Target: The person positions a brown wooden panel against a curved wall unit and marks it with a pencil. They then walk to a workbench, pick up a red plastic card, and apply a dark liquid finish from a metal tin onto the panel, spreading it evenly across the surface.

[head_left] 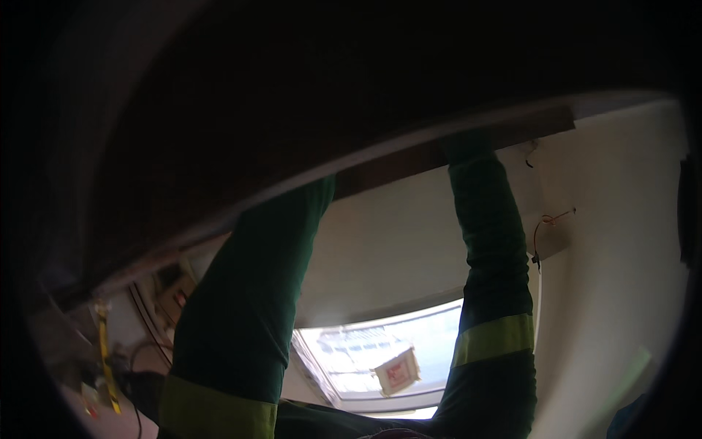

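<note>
Both my arms reach up in green sleeves with yellow-green bands, the left sleeve and the right sleeve. Their upper ends pass behind a large dark shape that fills the top of the head view. Neither of my hands shows, so I cannot see what they hold or touch. Just below the rim of the dark shape runs a dark brown flat board, crossing near both forearms. The right sleeve's end overlaps this board.
A bright window with a pale boxy item against it lies between my arms. Loose wires stick out from the pale wall at the right. A yellow strap hangs at the lower left, near dark cables.
</note>
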Demonstrator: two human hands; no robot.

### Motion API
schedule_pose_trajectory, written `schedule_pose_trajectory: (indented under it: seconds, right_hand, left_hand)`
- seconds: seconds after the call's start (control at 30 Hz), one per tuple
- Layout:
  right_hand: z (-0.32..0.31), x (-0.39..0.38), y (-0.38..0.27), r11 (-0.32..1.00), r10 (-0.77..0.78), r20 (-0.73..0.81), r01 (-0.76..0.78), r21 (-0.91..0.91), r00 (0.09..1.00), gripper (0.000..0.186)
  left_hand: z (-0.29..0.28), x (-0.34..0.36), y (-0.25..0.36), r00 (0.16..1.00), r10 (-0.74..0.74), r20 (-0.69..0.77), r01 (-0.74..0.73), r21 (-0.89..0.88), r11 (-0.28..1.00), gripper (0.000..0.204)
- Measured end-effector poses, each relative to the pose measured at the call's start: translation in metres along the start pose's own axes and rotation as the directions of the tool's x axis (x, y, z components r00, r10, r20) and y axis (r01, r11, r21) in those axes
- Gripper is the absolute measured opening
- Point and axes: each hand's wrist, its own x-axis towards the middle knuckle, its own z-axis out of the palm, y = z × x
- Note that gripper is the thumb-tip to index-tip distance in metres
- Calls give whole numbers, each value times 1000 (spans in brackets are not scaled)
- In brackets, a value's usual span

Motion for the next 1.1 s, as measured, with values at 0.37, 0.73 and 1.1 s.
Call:
schedule_pose_trajectory:
  seconds: [0.37,0.73,1.1]
  right_hand:
    - [15,43,151,938,326,-313,-262,228,892,41]
    - [30,23,183,962,240,-356,-271,-37,903,42]
    - [-1,-10,115,894,448,-213,-430,125,868,44]
  left_hand:
    - [-28,5,40,957,-236,166,233,39,972,100]
    - [-21,2,48,935,-295,195,284,85,955,103]
    - [2,-4,16,971,-238,9,226,284,932,100]
